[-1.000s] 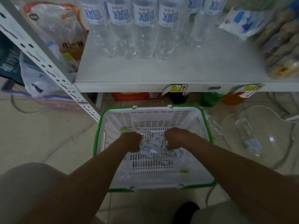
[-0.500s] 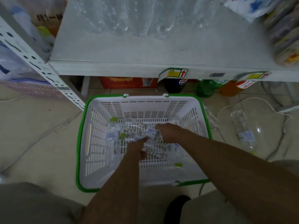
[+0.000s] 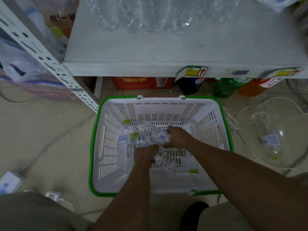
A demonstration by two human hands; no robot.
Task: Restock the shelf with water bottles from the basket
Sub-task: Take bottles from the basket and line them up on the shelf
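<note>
In the basket [image 3: 106,164], right hand [image 3: 179,137] grip clamped on 1 clear, blue-labelled water bottle [image 3: 152,133]; left hand [image 3: 144,155] grip: cannot tell.

Dim, flat indoor light with a grey-green cast and soft shadows. Small glints sparkle on the shelved bottles [image 3: 141,19]. Wide-angle bending shows at the edges, which look somewhat blurred at right.

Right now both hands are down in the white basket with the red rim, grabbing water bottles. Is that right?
Not quite. The head view shows the basket has a green rim, not a red one. The rest is right: the left hand and the right hand are both down in the white basket, and their fingers grip water bottles.
</note>
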